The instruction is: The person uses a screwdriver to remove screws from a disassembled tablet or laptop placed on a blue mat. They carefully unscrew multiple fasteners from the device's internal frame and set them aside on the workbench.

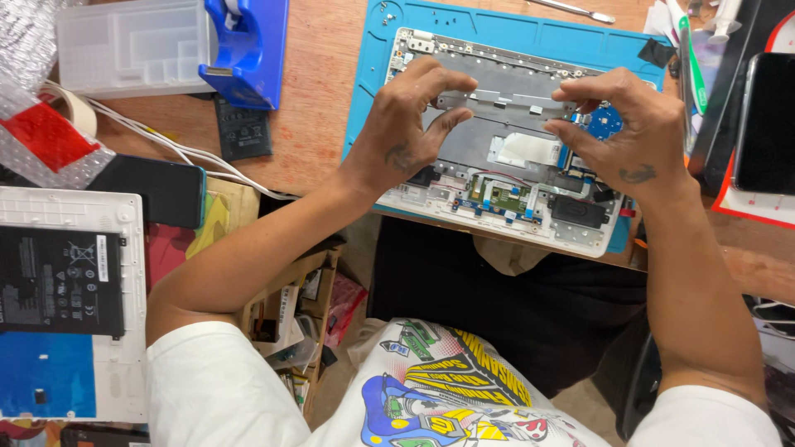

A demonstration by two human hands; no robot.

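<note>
An opened laptop base (530, 157), white-framed with a grey metal plate and small circuit boards, lies on a blue work mat (497, 29) at the table's near edge. My left hand (410, 124) is curled over its left part, fingertips pinching the left end of a narrow grey metal strip (505, 101). My right hand (629, 124) pinches the strip's right end, beside a small blue round board (606, 122). Both hands hold the strip just above the plate.
A blue tape dispenser (248, 45) and a clear plastic organiser box (132, 45) stand at the back left. A flat black battery (243, 132), white cables (166, 141), a dark phone (157, 190) and another laptop shell with a black battery (58, 281) lie left. A tablet (766, 124) sits right.
</note>
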